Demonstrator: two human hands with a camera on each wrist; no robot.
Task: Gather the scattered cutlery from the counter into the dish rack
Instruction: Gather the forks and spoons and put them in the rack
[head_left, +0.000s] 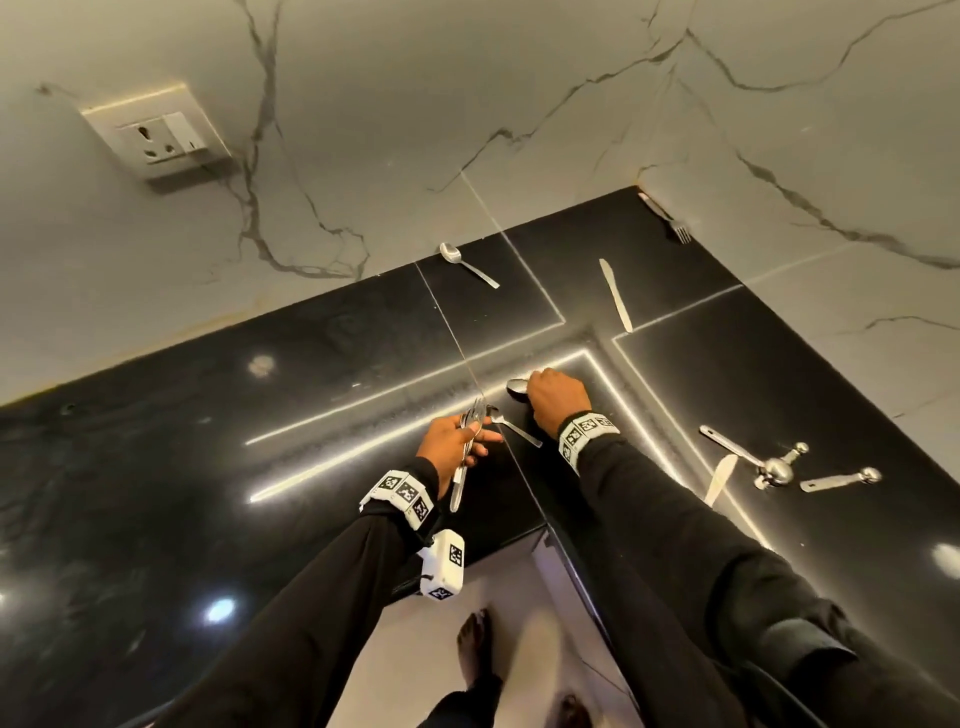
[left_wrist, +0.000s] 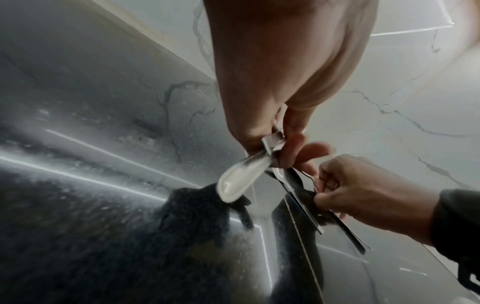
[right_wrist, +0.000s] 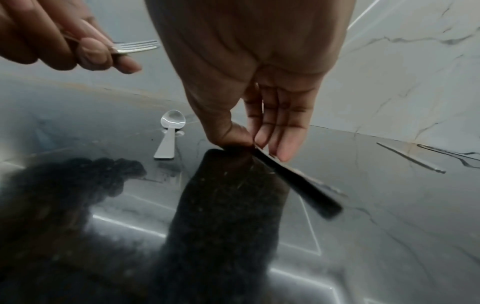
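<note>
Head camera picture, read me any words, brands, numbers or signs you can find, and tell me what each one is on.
No readable words, brands or numbers in any view.
Left wrist band: black-and-white square code markers only, no letters.
Right wrist band: the same kind of markers, no letters.
White camera box under the left wrist: two such markers, no text.
Wall socket: no marking legible.
Cutlery: no stamp can be made out.

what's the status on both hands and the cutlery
Left hand grips a bundle of cutlery. Right hand pinches a spoon on the counter. Dish rack not in view; nothing blocking.
</note>
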